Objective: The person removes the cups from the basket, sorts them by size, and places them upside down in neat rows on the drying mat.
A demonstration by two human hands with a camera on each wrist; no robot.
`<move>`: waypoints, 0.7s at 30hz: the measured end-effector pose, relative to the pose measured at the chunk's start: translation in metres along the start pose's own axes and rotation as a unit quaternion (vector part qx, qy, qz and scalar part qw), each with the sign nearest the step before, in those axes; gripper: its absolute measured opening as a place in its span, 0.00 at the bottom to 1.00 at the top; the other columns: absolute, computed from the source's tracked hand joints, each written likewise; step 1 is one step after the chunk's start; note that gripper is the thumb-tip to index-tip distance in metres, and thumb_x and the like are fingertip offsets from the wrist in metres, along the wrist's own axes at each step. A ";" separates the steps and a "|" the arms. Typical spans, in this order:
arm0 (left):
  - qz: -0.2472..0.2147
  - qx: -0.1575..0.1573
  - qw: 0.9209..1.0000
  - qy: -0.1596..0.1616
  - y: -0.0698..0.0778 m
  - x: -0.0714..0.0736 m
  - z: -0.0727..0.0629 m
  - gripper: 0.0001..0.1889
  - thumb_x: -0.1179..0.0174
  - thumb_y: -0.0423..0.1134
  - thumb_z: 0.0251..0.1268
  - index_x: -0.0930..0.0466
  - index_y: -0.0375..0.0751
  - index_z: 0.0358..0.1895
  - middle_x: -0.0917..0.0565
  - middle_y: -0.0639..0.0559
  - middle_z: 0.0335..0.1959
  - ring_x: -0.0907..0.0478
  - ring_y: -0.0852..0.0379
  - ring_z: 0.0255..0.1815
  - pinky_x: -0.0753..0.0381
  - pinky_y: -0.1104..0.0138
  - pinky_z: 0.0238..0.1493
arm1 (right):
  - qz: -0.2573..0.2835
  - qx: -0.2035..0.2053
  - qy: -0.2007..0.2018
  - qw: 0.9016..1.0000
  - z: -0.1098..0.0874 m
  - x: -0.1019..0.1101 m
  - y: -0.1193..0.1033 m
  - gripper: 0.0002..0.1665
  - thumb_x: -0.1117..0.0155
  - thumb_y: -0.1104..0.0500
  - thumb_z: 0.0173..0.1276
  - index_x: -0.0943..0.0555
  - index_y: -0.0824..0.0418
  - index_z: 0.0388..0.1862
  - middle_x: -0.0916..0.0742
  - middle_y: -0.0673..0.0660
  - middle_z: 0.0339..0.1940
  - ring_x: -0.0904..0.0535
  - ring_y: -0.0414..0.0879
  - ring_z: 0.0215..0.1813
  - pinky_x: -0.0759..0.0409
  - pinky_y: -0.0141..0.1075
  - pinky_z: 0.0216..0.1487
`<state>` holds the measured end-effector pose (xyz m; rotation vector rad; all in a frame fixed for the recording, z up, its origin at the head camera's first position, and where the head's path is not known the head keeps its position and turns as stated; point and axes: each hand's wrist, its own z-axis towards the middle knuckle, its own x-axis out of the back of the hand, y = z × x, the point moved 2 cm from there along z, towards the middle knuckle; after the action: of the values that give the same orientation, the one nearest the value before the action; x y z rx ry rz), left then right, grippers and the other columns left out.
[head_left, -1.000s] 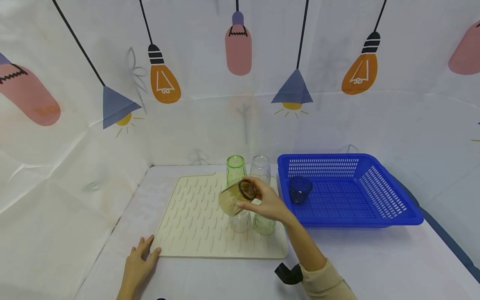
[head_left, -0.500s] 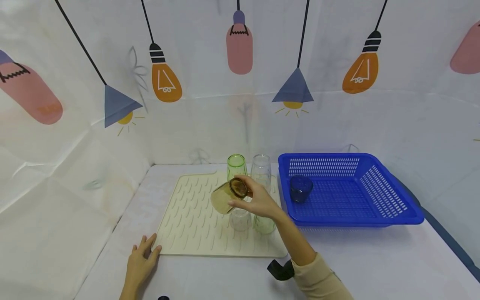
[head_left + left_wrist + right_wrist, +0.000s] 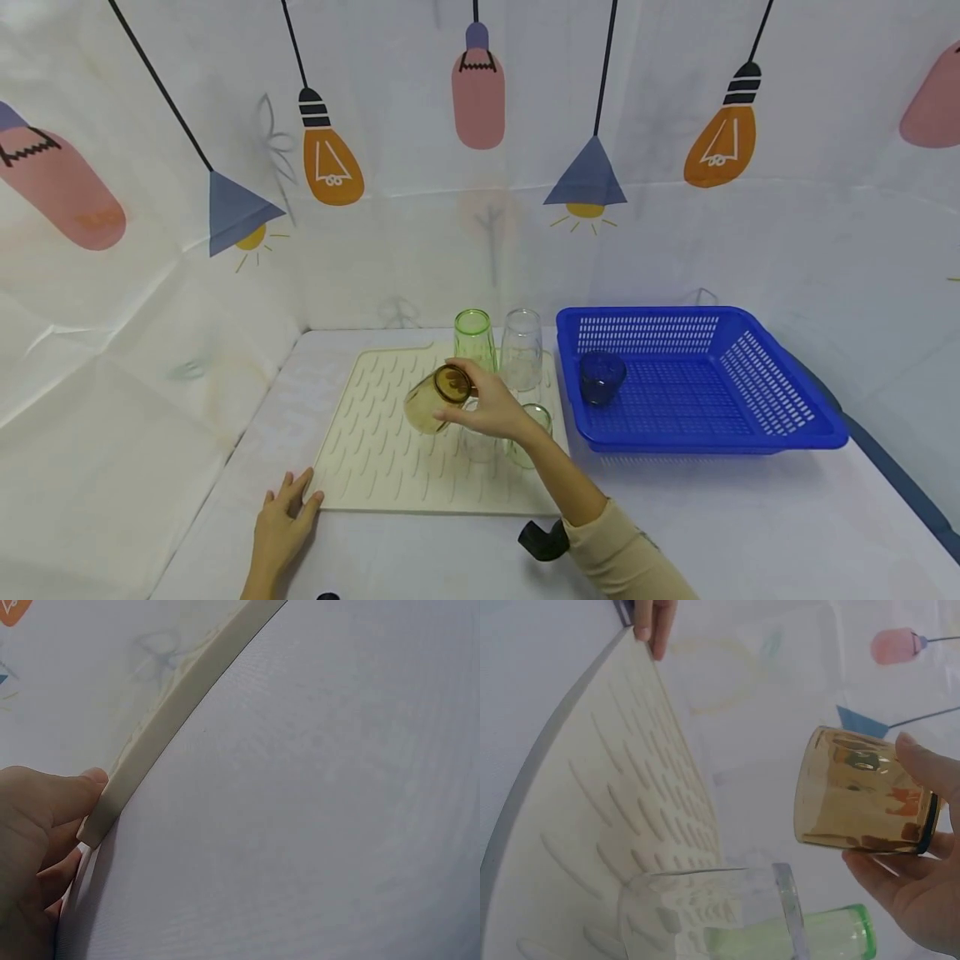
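My right hand (image 3: 487, 404) grips an amber glass (image 3: 427, 408) between thumb and fingers. The glass is tilted on its side above the cream ridged mat (image 3: 375, 442), with its thick base toward the hand. In the right wrist view, the amber glass (image 3: 862, 791) is apart from the mat. My left hand (image 3: 279, 529) rests at the mat's near left corner, fingers spread. In the left wrist view, its thumb lies against the mat's edge (image 3: 161, 724). On the mat stand a green glass (image 3: 474, 333), a tall clear glass (image 3: 522, 350), a short clear glass (image 3: 478, 446) and a pale green glass (image 3: 538, 417).
To the right of the mat sits a blue plastic basket (image 3: 705, 442), with a dark blue glass (image 3: 600, 379) in its left part. A printed cloth wall (image 3: 420, 250) closes off the back of the white table (image 3: 720, 525). A black strap (image 3: 543, 542) hangs by the right sleeve.
My right hand has carried the amber glass leftward over the mat, uncovering more of the tall clear and pale green glasses. My left hand has stayed at the mat's corner.
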<state>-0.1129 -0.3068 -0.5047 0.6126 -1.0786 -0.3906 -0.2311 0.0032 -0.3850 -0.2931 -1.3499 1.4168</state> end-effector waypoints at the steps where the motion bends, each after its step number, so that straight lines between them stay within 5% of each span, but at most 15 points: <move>1: 0.001 0.000 1.000 0.001 0.000 0.000 0.000 0.22 0.36 0.29 0.53 0.25 0.22 0.51 0.26 0.25 0.51 0.34 0.26 0.59 0.46 0.36 0.63 | 0.001 0.002 -0.002 1.000 0.001 -0.002 0.001 0.42 0.29 0.57 0.57 0.36 0.67 0.67 0.21 0.63 0.57 0.21 0.53 0.54 0.20 0.40 0.54; 15: 0.008 0.015 1.000 0.005 -0.001 -0.001 -0.002 0.22 0.36 0.30 0.54 0.25 0.22 0.52 0.25 0.26 0.52 0.35 0.26 0.60 0.46 0.37 0.65 | -0.064 -0.010 -0.029 0.997 0.009 -0.024 0.013 0.42 0.30 0.52 0.58 0.36 0.65 0.66 0.20 0.60 0.56 0.22 0.51 0.54 0.22 0.41 0.54; 21: 0.004 0.018 1.000 0.011 -0.001 -0.003 -0.002 0.21 0.35 0.29 0.54 0.25 0.23 0.52 0.25 0.27 0.51 0.34 0.27 0.60 0.47 0.38 0.65 | -0.141 0.003 -0.066 0.988 0.012 -0.034 0.016 0.41 0.30 0.50 0.58 0.34 0.67 0.65 0.19 0.61 0.54 0.21 0.51 0.53 0.22 0.40 0.53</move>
<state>-0.1127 -0.3059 -0.5080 0.6420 -1.0691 -0.3571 -0.2366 -0.0265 -0.4102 -0.0008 -1.4326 1.2189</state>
